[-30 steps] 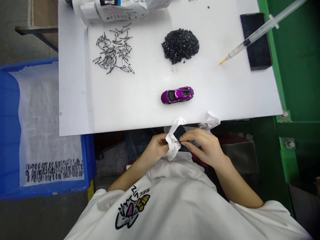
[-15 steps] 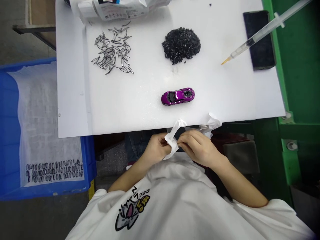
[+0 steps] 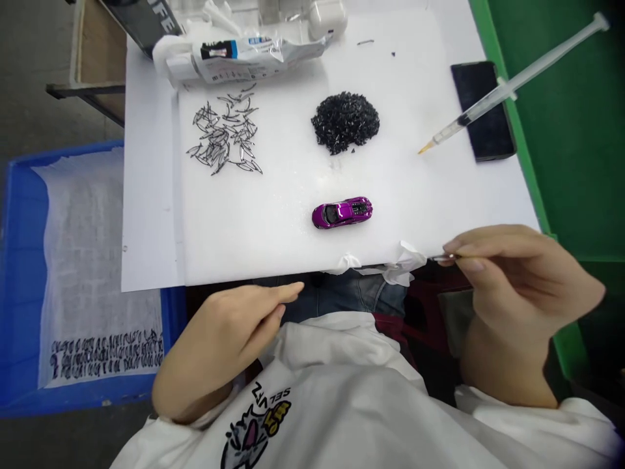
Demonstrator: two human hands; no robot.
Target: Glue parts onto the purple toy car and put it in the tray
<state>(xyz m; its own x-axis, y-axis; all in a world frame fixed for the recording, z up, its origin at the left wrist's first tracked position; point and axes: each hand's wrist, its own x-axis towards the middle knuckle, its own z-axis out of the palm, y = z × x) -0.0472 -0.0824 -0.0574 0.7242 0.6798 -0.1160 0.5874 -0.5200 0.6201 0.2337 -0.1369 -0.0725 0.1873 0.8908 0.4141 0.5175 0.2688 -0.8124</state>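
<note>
My right hand [image 3: 512, 273], at the table's right front edge, pinches a small thin metallic piece [image 3: 443, 258] between thumb and fingers. My left hand [image 3: 244, 319] is off the front edge with its fingers stretched out and nothing in it. Crumpled white tissue [image 3: 403, 264] lies along the front edge between the hands. A purple toy car [image 3: 342, 212] rests on the white board [image 3: 234, 228]. Behind it is a heap of small black pieces [image 3: 346, 122]; thin black-outlined loops [image 3: 224, 137] lie scattered at the left.
A syringe [image 3: 488, 101] with an amber tip leans over a black phone [image 3: 484, 111] at the right. A white pouch [image 3: 258, 58] lies at the back left. Left of the table, a blue crate [image 3: 19, 280] holds a white sheet [image 3: 97, 260] with rows of dark loops.
My hands have moved apart, left hand leftward and right hand rightward. The tissue they held is now at the table edge. The view has shifted, showing more of the table's back.
</note>
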